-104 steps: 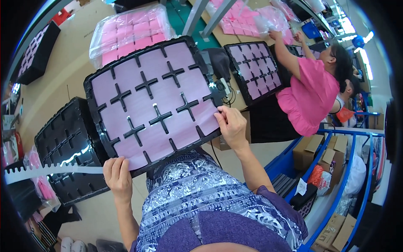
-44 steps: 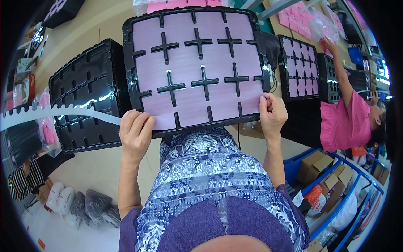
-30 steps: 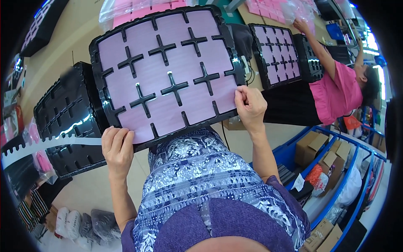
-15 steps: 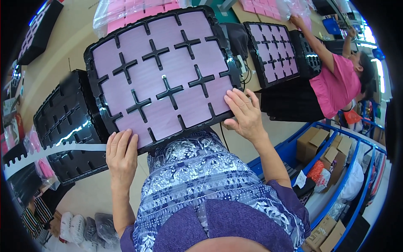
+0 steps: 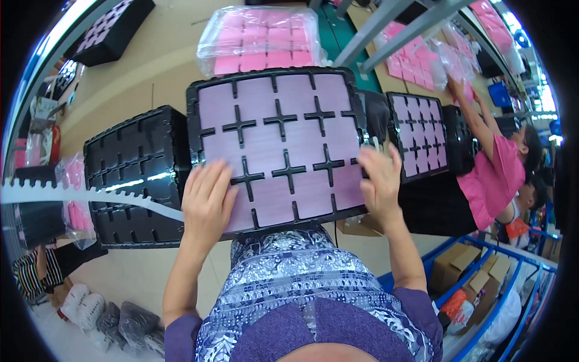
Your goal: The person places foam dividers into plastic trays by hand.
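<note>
A black plastic tray point(image 5: 295, 224) with cross-shaped dividers lies in front of my waist, its compartments lined with lilac sheet point(image 5: 271, 208). My left hand point(image 5: 208, 202) rests over its left edge, fingers stretched out, the tips slightly blurred. At the right edge is my right hand point(image 5: 381, 184), its fingers apart and a little bent. Neither hand visibly grips anything. A pale toothed strip point(image 5: 90, 194) reaches from the left to beside my left wrist; whether it touches the hand I cannot tell.
Stacked black trays point(image 5: 136, 181) stand at the left. Bagged pink pieces point(image 5: 262, 36) lie beyond the tray on the tan table point(image 5: 163, 36). To the right are another lilac-lined tray point(image 5: 416, 136), a person in pink point(image 5: 497, 175) and a blue rack point(image 5: 482, 244) with cartons.
My view has shifted, and the tray now sits straighter and farther right in it. My left hand has moved farther up onto the tray; my right hand has shifted along the right edge.
</note>
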A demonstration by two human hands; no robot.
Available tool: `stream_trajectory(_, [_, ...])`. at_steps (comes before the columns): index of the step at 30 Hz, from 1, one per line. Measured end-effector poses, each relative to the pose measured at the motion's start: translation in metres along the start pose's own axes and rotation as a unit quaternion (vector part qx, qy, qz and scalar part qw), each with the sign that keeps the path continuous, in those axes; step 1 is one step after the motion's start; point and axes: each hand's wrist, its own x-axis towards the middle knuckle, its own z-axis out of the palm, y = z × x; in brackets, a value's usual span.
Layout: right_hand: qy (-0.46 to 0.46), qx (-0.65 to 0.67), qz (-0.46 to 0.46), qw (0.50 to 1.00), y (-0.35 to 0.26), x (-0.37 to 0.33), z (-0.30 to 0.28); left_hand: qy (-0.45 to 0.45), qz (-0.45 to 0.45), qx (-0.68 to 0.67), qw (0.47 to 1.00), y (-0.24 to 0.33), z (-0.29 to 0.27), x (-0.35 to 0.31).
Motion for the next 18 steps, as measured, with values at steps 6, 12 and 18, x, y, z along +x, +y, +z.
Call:
stream_trajectory(6, [-0.076,-0.136,-0.05,0.987,0.071,0.093,0.06,0.015,-0.009,0.084,0.996,-0.054,0.051,0.076])
stream_trajectory(12, [-0.064,-0.099,-0.001,0.993,0.076,0.1,0.063,0.031,-0.039,0.125,0.991,-0.065,0.061,0.091])
stream_trajectory(18, [0.003,-0.1,-0.022,0.995,0.074,0.098,0.079,0.035,-0.02,0.164,0.986,-0.076,0.062,0.089])
